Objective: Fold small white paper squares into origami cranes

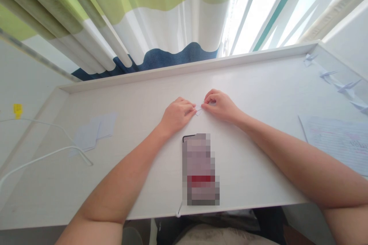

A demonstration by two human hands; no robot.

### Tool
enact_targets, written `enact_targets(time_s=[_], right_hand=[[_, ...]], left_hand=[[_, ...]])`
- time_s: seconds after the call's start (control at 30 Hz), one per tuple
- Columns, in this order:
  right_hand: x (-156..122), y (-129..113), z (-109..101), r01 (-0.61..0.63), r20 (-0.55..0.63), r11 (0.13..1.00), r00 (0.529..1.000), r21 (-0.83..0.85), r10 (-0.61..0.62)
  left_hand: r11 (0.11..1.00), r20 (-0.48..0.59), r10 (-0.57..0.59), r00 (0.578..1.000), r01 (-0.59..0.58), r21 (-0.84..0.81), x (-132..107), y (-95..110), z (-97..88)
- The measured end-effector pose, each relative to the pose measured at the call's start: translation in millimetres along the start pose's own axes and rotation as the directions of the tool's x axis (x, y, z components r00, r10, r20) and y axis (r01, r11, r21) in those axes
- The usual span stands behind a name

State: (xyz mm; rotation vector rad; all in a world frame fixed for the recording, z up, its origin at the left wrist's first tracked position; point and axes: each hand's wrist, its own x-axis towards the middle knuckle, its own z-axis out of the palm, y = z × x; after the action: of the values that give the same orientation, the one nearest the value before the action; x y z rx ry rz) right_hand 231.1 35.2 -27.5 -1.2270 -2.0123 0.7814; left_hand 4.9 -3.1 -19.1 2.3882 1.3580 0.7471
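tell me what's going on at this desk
At a white desk, a person's left hand and right hand pinch a small white paper piece from either side. A phone lies closer to the person. Off to the left are some loose white papers; on the right are several folded paper shapes and a lined sheet with writing.

No text can be read. Marks on the lined paper [337,141] are too faint, and the phone [199,164] screen is pixelated.

White desk [258,76], banded curtain [172,18], probably a window [263,11].
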Motion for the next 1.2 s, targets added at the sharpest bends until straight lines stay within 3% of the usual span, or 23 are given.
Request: enact_targets(time_s=[0.37, 0.57, 0.8, 1.2], right_hand=[[-1, 3, -4, -0.048, -0.072, 0.999, 0.996, 0.024, 0.05], [-3, 1, 1, 0.008, -0.077, 0.999, 0.997, -0.034, -0.01], [-4, 1, 3, -0.008, -0.075, 0.996, 0.997, -0.088, 0.001], [-7, 9, 6, 0.145, 0.003, 0.976, 0.989, -0.164, -0.147]], left_hand=[[1.0, 0.004, -0.024, 1.0, 0.024, 0.002, 0, 2, -0.2], [1.0, -0.006, -0.021, 1.0, 0.021, 0.006, 0, 3, 0.4], [0.999, -0.003, -0.023, 1.0, 0.023, 0.024, -1, 4, -0.3], [0.998, -0.031, 0.026, 0.999, -0.024, 0.06, -4, 0, 2.6]])
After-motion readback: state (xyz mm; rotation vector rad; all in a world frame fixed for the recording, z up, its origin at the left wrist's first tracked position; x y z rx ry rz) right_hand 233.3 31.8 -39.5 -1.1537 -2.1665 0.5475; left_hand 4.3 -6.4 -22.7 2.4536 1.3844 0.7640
